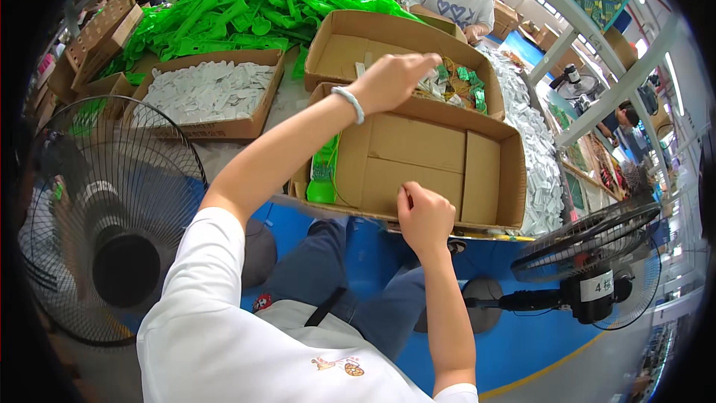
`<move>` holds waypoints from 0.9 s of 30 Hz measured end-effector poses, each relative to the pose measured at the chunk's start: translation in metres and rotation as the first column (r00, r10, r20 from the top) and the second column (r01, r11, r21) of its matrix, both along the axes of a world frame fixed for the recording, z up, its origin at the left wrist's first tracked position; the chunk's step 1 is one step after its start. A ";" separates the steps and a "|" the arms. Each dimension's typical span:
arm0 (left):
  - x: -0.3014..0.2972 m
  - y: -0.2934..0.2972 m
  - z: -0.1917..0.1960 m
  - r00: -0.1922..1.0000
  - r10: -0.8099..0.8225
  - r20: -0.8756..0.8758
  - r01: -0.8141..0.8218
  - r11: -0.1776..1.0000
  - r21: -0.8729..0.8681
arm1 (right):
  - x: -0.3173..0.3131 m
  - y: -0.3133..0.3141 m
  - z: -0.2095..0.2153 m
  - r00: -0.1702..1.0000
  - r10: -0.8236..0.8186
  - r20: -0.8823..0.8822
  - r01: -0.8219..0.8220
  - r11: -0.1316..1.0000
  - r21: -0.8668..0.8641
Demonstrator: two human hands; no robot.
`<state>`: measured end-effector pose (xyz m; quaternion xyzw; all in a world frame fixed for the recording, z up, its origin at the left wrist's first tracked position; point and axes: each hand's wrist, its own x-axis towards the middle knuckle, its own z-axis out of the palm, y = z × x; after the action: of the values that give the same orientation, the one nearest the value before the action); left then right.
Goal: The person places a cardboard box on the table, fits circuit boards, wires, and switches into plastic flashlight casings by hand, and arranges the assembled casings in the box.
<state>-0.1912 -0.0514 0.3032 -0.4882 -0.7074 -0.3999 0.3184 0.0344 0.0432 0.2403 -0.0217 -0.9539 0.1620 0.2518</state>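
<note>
My left hand (pixel 395 80), with a pale band at the wrist, is stretched out over the far cardboard box (pixel 339 30). Its fingers are bent together, and what they hold, if anything, is hidden. Beyond and below it in that box lie small green circuit boards (pixel 471 83) with thin yellow wires and white pieces. The near cardboard box (pixel 418 151) stands in front of me. At its left end rests a bright green plastic part (pixel 322 183), a board and thin wire on it. My right hand (pixel 426 216) is closed at this box's front wall; its grip contents are hidden.
A large heap of green plastic parts (pixel 246 11) covers the back left. A box of white pieces (pixel 209 93) sits before it, and more white pieces (pixel 541 179) lie along the right. Fans stand left (pixel 112 216) and right (pixel 589 254). A person (pixel 451 0) works opposite.
</note>
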 end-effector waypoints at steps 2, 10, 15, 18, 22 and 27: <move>-0.009 -0.001 -0.016 0.946 0.147 -0.290 -0.229 0.934 -0.274 | -0.002 -0.001 -0.001 1.000 0.024 0.010 -0.025 1.000 0.005; -0.050 -0.072 0.011 0.658 0.723 -0.210 -0.753 0.637 -0.166 | -0.009 -0.008 0.008 0.996 -0.067 0.060 0.066 0.997 0.030; -0.071 -0.165 0.009 0.189 0.970 -0.154 -0.932 0.128 -0.338 | -0.007 -0.013 0.002 0.998 -0.054 0.030 0.054 0.998 0.019; -0.083 -0.140 0.016 0.420 0.904 -0.081 -0.870 0.376 -0.319 | -0.006 -0.010 0.002 0.997 -0.075 0.006 0.075 0.997 0.036; -0.121 -0.057 0.037 0.832 0.525 0.181 -0.497 0.849 -0.178 | -0.003 -0.001 0.002 0.994 -0.112 -0.019 0.113 0.992 0.061; -0.207 -0.015 0.038 0.947 0.264 0.185 -0.216 0.946 -0.243 | -0.003 -0.009 -0.007 0.990 -0.121 0.068 0.114 0.989 0.090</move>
<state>-0.3985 -0.0662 0.3416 -0.3838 -0.8318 -0.3279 0.2308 0.0313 0.0344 0.2337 -0.0729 -0.9656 0.1048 0.2263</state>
